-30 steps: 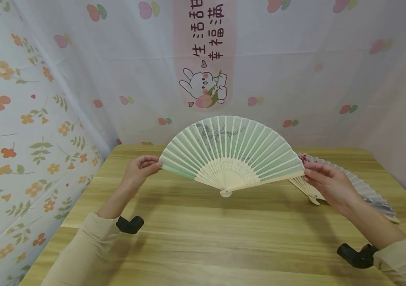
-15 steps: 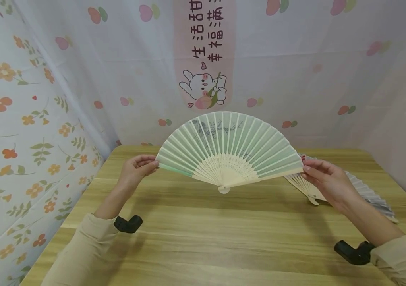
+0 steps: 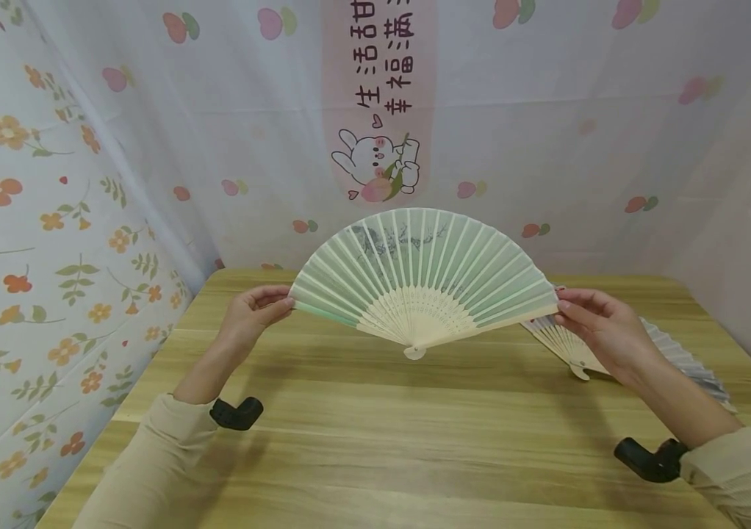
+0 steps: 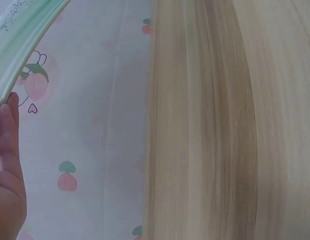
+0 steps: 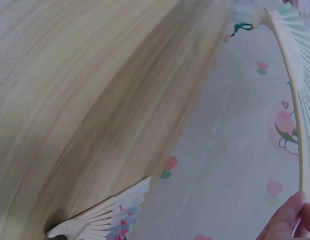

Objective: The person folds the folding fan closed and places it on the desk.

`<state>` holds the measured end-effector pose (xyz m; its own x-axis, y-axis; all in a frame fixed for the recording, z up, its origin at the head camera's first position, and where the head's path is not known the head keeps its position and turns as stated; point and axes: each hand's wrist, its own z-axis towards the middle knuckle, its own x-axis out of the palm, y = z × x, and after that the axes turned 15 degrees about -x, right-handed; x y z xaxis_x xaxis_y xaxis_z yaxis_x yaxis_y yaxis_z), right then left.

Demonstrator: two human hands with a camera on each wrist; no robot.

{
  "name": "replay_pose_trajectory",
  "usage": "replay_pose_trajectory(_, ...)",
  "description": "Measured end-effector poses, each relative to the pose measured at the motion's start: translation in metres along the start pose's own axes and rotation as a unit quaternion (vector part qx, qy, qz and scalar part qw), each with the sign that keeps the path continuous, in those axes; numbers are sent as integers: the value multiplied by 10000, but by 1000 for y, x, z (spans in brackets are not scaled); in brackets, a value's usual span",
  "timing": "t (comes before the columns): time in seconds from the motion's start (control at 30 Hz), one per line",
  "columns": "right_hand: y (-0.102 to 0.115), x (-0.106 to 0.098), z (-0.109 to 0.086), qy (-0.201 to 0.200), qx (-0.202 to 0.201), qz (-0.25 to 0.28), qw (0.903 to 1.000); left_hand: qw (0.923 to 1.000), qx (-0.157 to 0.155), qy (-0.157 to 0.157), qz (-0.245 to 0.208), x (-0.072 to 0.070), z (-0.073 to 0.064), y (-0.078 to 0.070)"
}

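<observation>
A pale green folding fan [image 3: 415,257], spread wide with a dark branch print, is held up above the table between both hands. At its left end my left hand [image 3: 253,316] pinches the outer edge between thumb and fingers; the left wrist view shows this hand [image 4: 7,165] at its left border. My right hand [image 3: 607,330] pinches the guard stick at the other end. In the right wrist view, the thumb and fingers [image 5: 290,215] grip that stick low at the right. The fan's pivot [image 3: 416,351] points down toward me.
A second folding fan [image 3: 686,356], whitish with red and dark prints, lies spread on the wooden table [image 3: 375,441] at the right, partly behind my right hand. A printed curtain [image 3: 250,132] hangs behind the table; a floral cloth [image 3: 38,257] covers the left side.
The green fan has risen slightly and shifted a little left with both hands, mostly in the first half second. Both hands keep their grip.
</observation>
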<state>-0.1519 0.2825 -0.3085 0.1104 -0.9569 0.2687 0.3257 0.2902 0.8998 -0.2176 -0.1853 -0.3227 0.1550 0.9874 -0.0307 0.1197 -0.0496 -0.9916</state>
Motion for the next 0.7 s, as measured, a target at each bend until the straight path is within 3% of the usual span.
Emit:
replay_pose_trajectory(0.33,1,2,2,80,99,-28,9999,9984,81,-105,-556,6,-2,0)
replay_pose_trajectory(0.7,0,2,0,268,26,-729,9970,9968,35,-140,-783,13,-4,-1)
